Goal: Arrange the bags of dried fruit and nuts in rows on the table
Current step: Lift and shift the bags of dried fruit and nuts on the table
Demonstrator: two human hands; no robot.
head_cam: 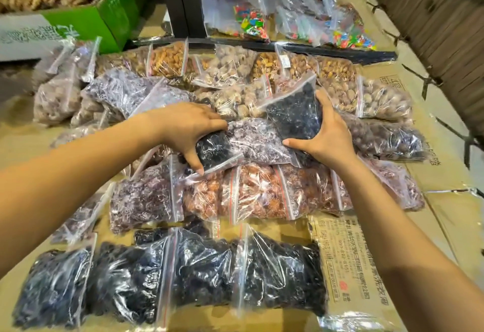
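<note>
- A person's left hand (183, 132) and right hand (330, 137) work the middle of a desk (343, 266) covered in flattened cardboard. Each hand is curled round its own clear zip bag of black dried fruit.
- The left black bag (213, 149) lies low, with the thumb on its near edge and the fingers over its top.
- The right black bag (296, 114) is tipped up, its long axis running near to far and its zip end pointing far and slightly left. The fingers wrap its right side and the thumb crosses its near edge.
- A mauve bag (258, 140) lies between the two black bags and touches both.
- The matching black fruit sits closer to the person. The near row (199, 274), several dark bags side by side, runs left to right along the desk's near edge.
- Bare printed cardboard shows at the near row's right end, on the right hand's side. That looks the likely slot, so the coming move would probably be a pull toward the near edge, with the right hand better placed.
- Between the hands and the near row lie the reddish-orange bags (262, 195), overlapping in a line.
- On the far side, the tan nut bags (169, 61) line up in front of a dark bar. Beyond it are bags of coloured sweets (251, 22), and a green box (110, 14) stands far left.
</note>
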